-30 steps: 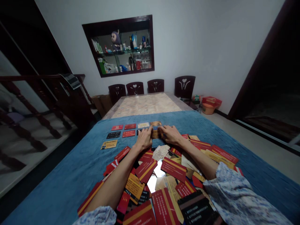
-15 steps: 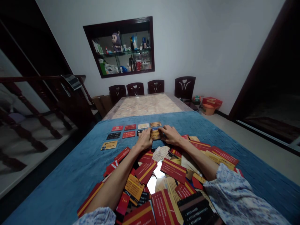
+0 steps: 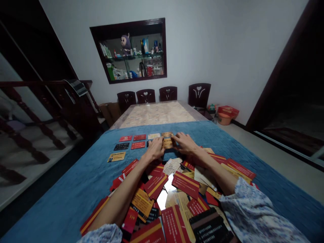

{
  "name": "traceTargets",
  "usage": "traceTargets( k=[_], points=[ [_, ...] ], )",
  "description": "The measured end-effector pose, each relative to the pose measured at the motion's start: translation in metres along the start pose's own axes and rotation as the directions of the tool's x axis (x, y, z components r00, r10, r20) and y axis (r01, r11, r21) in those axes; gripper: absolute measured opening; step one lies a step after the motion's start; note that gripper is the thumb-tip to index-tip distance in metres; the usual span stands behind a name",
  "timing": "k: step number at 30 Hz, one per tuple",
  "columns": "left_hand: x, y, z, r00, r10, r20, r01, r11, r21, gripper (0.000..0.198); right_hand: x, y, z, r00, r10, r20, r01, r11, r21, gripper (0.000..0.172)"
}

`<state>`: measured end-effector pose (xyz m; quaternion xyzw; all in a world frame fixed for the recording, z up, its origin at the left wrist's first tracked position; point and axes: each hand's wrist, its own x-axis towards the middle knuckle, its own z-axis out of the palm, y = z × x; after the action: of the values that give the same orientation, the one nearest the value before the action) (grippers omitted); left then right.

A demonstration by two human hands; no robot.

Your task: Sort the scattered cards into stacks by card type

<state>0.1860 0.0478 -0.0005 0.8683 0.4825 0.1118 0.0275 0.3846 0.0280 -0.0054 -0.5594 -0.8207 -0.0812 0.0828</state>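
Observation:
A gold card (image 3: 167,142) is held by its two sides between my hands, just in front of another gold-brown card (image 3: 167,134). My left hand (image 3: 155,148) pinches its left edge, partly covering a dark card on the cloth. On the other edge my right hand (image 3: 186,143) has its fingers closed. To the left lie spaced rows of cards: red cards (image 3: 139,137), a black card (image 3: 122,146), a white card (image 3: 154,136) and a yellow card (image 3: 116,157). Beneath my forearms spreads a loose heap of red, gold and black cards (image 3: 186,184).
A blue cloth (image 3: 83,175) covers the near part of the long table (image 3: 162,111). Dark chairs (image 3: 199,92) stand at its far end and right side. A wooden railing (image 3: 37,111) runs on the left; a red and orange bucket (image 3: 225,116) sits on the floor at right.
The gold card between my hands has shifted slightly away from me, covering a blue strip that showed behind it. Both hands keep their hold; the view has shifted slightly.

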Motion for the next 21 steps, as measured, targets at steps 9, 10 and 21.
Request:
traceTargets(
  k=[9, 10, 21],
  points=[
    [0.013, 0.007, -0.017, 0.999, 0.01, 0.038, -0.014, 0.994, 0.106, 0.032, 0.006, 0.01, -0.013, 0.997, -0.017, 0.072, 0.017, 1.0, -0.002, 0.044],
    [0.015, 0.007, -0.019, 0.999, 0.015, 0.042, -0.02, 0.993, 0.113, 0.031, 0.008, 0.011, -0.014, 0.997, -0.023, 0.078, 0.023, 1.0, -0.003, 0.043],
    [0.051, -0.001, -0.027, 0.998, 0.046, 0.047, -0.054, 0.982, 0.18, 0.018, 0.044, 0.033, -0.022, 0.995, -0.035, 0.093, 0.035, 0.999, 0.006, 0.033]
  ],
)
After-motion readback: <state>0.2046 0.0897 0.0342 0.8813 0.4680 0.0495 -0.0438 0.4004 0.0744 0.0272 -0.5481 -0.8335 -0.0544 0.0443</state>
